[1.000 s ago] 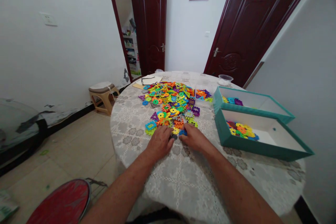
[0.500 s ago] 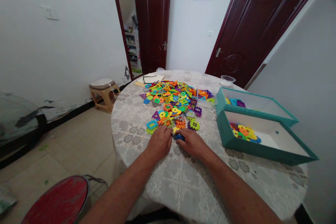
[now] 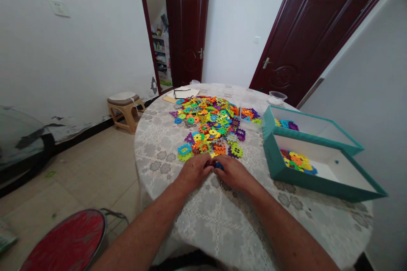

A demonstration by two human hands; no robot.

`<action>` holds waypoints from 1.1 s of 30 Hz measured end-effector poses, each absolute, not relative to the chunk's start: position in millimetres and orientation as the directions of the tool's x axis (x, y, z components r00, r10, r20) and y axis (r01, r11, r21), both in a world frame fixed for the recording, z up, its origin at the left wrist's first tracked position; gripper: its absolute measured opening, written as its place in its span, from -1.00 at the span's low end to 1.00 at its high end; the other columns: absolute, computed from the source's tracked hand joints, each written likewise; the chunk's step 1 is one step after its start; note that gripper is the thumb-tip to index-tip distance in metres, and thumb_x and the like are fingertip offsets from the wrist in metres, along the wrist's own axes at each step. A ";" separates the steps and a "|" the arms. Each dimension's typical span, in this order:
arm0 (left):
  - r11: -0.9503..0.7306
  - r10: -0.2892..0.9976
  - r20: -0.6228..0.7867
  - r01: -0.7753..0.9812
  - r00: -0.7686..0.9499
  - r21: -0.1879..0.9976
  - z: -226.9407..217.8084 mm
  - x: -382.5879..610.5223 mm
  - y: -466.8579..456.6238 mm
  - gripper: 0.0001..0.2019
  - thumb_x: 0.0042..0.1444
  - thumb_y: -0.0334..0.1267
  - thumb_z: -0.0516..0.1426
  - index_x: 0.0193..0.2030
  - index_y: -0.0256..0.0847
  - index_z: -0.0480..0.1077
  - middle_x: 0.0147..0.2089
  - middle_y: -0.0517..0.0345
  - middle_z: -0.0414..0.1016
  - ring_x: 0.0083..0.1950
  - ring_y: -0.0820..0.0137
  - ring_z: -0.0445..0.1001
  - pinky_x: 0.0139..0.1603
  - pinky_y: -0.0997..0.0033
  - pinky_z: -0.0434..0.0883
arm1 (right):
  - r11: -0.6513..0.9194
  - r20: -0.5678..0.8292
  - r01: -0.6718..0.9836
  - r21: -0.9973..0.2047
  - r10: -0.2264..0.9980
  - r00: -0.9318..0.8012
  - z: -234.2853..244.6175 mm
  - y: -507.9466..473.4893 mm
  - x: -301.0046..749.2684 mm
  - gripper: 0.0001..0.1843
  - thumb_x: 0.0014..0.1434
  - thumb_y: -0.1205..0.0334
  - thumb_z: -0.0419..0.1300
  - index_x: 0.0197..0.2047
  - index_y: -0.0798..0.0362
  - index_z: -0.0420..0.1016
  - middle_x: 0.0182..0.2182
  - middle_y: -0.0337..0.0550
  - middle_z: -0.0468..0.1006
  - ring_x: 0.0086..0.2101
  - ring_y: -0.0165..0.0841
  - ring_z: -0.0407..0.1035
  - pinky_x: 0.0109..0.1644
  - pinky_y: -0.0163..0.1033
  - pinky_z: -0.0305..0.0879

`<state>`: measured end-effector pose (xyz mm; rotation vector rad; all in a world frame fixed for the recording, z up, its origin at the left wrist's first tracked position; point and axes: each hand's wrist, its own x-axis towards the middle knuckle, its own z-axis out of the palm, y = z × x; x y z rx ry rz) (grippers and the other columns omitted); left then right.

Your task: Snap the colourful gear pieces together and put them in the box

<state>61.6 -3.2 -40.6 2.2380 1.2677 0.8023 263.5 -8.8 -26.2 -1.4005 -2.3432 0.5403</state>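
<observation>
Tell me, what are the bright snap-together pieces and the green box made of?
The interlocking pieces look like moulded plastic: solid bright colours, a slight shine and crisp notched edges. The teal box looks like coated cardboard, with thin flat walls, a matte outside and a plain white inside, though the look alone cannot settle that.

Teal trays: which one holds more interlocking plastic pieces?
The tray nearer the right hand, with a multicoloured heap of pieces. The farther tray holds only a small row of blue, purple and yellow pieces.
</observation>
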 end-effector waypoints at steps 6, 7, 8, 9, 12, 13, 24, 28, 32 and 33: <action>-0.546 0.831 0.296 0.586 0.471 0.599 -41.1 59.6 -1.9 -0.92 0.30 -0.32 0.18 -0.18 -0.15 0.53 -0.18 0.14 0.62 -0.12 0.32 0.54 -0.09 0.38 0.39 | 0.389 0.081 0.775 -0.498 0.911 -0.405 -24.8 -10.4 262.6 -0.81 0.30 0.26 0.23 -0.02 0.01 0.54 -0.07 -0.04 0.61 -0.07 -0.20 0.45 0.02 -0.18 0.28; -0.563 0.818 0.308 0.568 0.486 0.600 -42.3 58.9 -1.8 -0.89 0.32 -0.33 0.16 -0.13 -0.14 0.55 -0.15 0.14 0.64 -0.09 0.31 0.55 -0.04 0.37 0.40 | 0.382 0.086 0.774 -0.504 0.914 -0.396 -24.1 -10.9 262.9 -0.82 0.27 0.29 0.24 -0.05 0.02 0.54 -0.08 -0.04 0.60 -0.08 -0.21 0.44 0.02 -0.19 0.28; -0.580 0.806 0.320 0.552 0.499 0.600 -43.4 58.3 -1.9 -0.86 0.33 -0.34 0.15 -0.09 -0.13 0.55 -0.12 0.13 0.65 -0.06 0.31 0.56 0.00 0.36 0.41 | 0.381 0.093 0.769 -0.514 0.916 -0.391 -23.3 -11.3 263.4 -0.84 0.25 0.31 0.24 -0.08 0.02 0.54 -0.09 -0.05 0.58 -0.08 -0.22 0.43 0.02 -0.19 0.27; -0.591 0.797 0.329 0.541 0.507 0.598 -44.3 57.8 -2.1 -0.83 0.34 -0.35 0.14 -0.07 -0.12 0.56 -0.09 0.12 0.66 -0.04 0.31 0.57 0.03 0.35 0.42 | 0.382 0.101 0.759 -0.528 0.915 -0.390 -22.5 -11.6 264.1 -0.85 0.23 0.33 0.25 -0.10 0.02 0.53 -0.10 -0.06 0.57 -0.08 -0.22 0.42 0.03 -0.19 0.27; -0.593 0.797 0.339 0.543 0.500 0.594 -45.5 57.3 -3.2 -0.82 0.35 -0.35 0.12 -0.05 -0.13 0.57 -0.07 0.09 0.67 -0.03 0.30 0.58 0.05 0.34 0.43 | 0.384 0.119 0.726 -0.571 0.913 -0.390 -21.4 -11.5 266.7 -0.86 0.19 0.38 0.26 -0.17 0.00 0.51 -0.14 -0.08 0.57 -0.10 -0.22 0.42 0.01 -0.18 0.29; -0.587 0.803 0.338 0.550 0.492 0.594 -45.1 57.3 -3.5 -0.82 0.35 -0.34 0.12 -0.06 -0.14 0.57 -0.07 0.08 0.67 -0.03 0.29 0.58 0.05 0.34 0.44 | 0.384 0.119 0.720 -0.577 0.913 -0.391 -21.7 -11.2 267.8 -0.86 0.19 0.39 0.26 -0.18 0.00 0.51 -0.15 -0.10 0.58 -0.12 -0.22 0.43 0.00 -0.19 0.29; -0.586 0.801 0.274 0.603 0.532 0.542 -41.1 58.9 -3.7 -0.85 0.36 -0.27 0.14 -0.11 -0.13 0.57 -0.12 0.11 0.66 -0.04 0.28 0.57 0.02 0.34 0.41 | 0.399 0.136 0.737 -0.546 0.910 -0.392 -25.0 -14.6 267.7 -0.89 0.24 0.34 0.26 -0.15 0.03 0.58 -0.16 -0.05 0.63 -0.12 -0.20 0.47 -0.01 -0.18 0.29; -0.601 0.789 0.268 0.602 0.553 0.526 -40.8 59.3 -2.8 -0.85 0.36 -0.28 0.13 -0.11 -0.13 0.56 -0.11 0.11 0.65 -0.06 0.30 0.56 -0.02 0.36 0.40 | 0.364 0.128 0.764 -0.533 0.927 -0.352 -25.2 -14.5 265.6 -0.92 0.23 0.35 0.26 -0.19 0.04 0.53 -0.19 -0.05 0.61 -0.17 -0.20 0.45 -0.08 -0.19 0.27; -0.599 0.788 0.251 0.606 0.562 0.523 -38.8 59.6 -2.5 -0.83 0.37 -0.27 0.11 -0.10 -0.11 0.57 -0.11 0.12 0.65 -0.07 0.30 0.56 -0.03 0.36 0.40 | 0.369 0.159 0.751 -0.548 0.927 -0.339 -23.9 -16.3 267.0 -0.89 0.21 0.35 0.27 -0.18 0.01 0.45 -0.18 -0.09 0.57 -0.17 -0.24 0.41 -0.10 -0.22 0.25; -0.599 0.788 0.249 0.608 0.563 0.522 -38.3 59.7 -2.6 -0.83 0.37 -0.27 0.12 -0.10 -0.10 0.57 -0.11 0.12 0.65 -0.06 0.30 0.56 -0.02 0.36 0.40 | 0.378 0.160 0.737 -0.560 0.923 -0.351 -23.7 -17.0 267.2 -0.88 0.21 0.36 0.26 -0.18 0.01 0.44 -0.18 -0.11 0.56 -0.17 -0.25 0.40 -0.11 -0.23 0.25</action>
